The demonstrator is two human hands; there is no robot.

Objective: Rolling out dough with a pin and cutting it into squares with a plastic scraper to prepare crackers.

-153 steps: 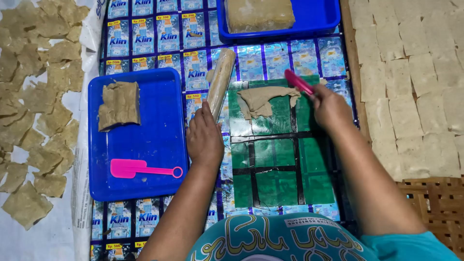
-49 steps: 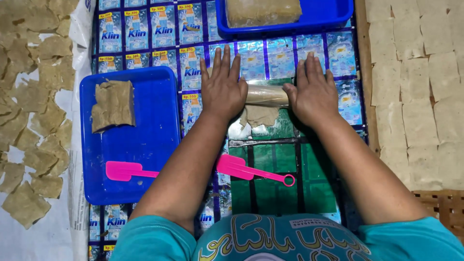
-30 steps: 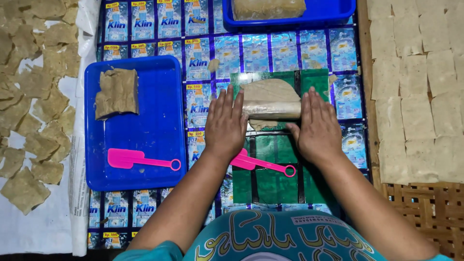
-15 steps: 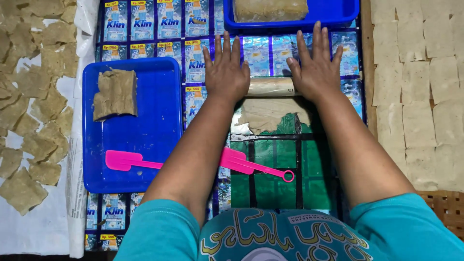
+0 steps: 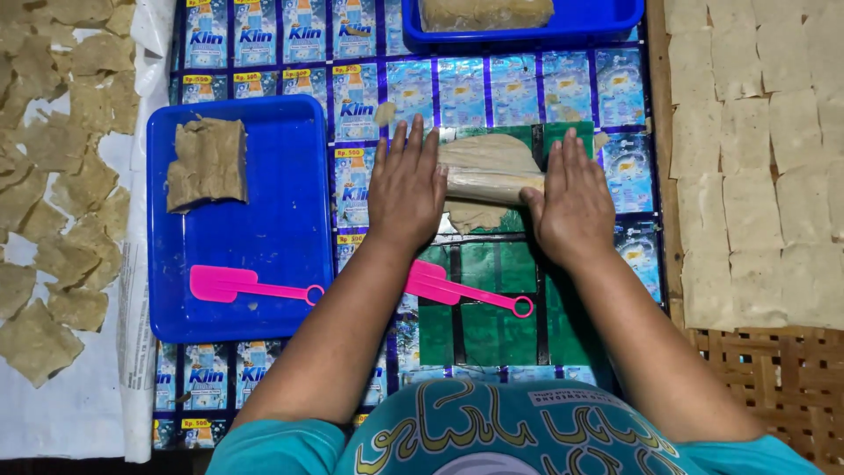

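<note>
Left hand (image 5: 406, 186) and right hand (image 5: 573, 204) are pressed flat, fingers spread, on one pale wooden rolling pin (image 5: 489, 183) over the thin beige dough sheet (image 5: 489, 151); two pink plastic spatulas (image 5: 466, 288) are counted.

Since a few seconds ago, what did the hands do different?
The right hand let go of a pink spatula, which now lies on the green sheet. Both hands took the rolling pin; the left hand presses it too, rolling it forward and back over the dough. The blue tray stayed put.
</note>
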